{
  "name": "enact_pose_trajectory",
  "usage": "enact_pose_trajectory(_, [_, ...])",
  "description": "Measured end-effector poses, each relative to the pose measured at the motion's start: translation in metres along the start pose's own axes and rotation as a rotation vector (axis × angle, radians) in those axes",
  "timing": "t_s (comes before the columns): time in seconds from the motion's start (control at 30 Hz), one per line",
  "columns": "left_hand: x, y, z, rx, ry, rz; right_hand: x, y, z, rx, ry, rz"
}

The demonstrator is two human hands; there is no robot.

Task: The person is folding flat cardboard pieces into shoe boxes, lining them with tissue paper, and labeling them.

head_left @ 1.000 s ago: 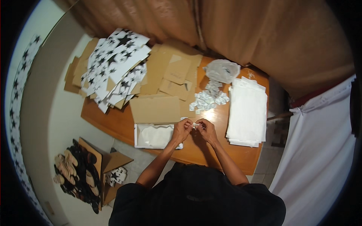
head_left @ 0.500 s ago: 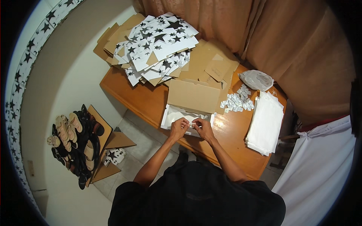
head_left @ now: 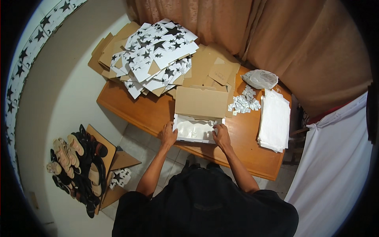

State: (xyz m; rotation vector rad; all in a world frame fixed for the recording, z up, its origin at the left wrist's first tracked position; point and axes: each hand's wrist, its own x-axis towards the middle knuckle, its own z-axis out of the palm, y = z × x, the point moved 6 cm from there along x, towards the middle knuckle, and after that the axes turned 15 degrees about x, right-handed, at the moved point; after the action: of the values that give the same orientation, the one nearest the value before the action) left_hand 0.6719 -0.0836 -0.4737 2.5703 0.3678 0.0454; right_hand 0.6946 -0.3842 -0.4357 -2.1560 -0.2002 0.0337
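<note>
A cardboard box [head_left: 195,140] with white outer walls stands at the table's near edge, its brown lid [head_left: 202,102] raised at the back. Crumpled white paper [head_left: 194,127] lines the inside. My left hand [head_left: 169,134] grips the box's left side, thumb toward the inside and fingers along the outer wall. On the opposite side, my right hand [head_left: 221,136] holds the right wall in much the same way. Just right of the lid lies a heap of small whitish packets [head_left: 244,102].
A stack of white paper sheets [head_left: 274,118] and a clear plastic bag [head_left: 260,79] occupy the table's right. Star-printed flat cardboard [head_left: 158,51] piles up at the back left. Several shoes and sandals [head_left: 75,166] sit on a board [head_left: 106,158] at left, below table level.
My hands have parted from a pinch above the box, where they held something small and white, and moved out to its two sides. The whole view has shifted slightly.
</note>
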Motion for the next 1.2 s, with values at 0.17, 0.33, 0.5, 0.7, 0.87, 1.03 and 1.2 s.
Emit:
enact_pose_trajectory(0.17, [-0.011, -0.003, 0.018, -0.139, -0.281, -0.051, 0.0, 0.011, -0.008, -0.031, 0.033, -0.036])
enact_pose_trajectory(0.33, [0.01, 0.033, -0.026, 0.098, -0.009, 0.123, 0.022, 0.0, -0.016, 0.065, -0.052, 0.056])
enact_pose_trajectory(0.5, [0.099, 0.077, -0.053, -0.033, 0.227, 0.456, 0.097, -0.04, -0.017, -0.074, 0.09, -0.268])
enact_pose_trajectory(0.7, [0.169, 0.155, -0.036, 0.191, 0.028, 0.529, 0.17, -0.053, -0.016, -0.288, 0.163, -0.323])
enact_pose_trajectory(0.87, [0.156, 0.148, -0.033, 0.262, -0.078, 0.473, 0.163, -0.063, -0.009, -0.349, 0.063, -0.161])
enact_pose_trajectory(1.03, [0.11, 0.167, -0.07, 0.091, 0.117, 0.673, 0.127, -0.08, -0.032, -0.235, 0.172, -0.315])
enact_pose_trajectory(1.2, [0.065, 0.159, -0.08, 0.033, 0.13, 0.699, 0.078, -0.095, -0.043, -0.194, 0.223, -0.431])
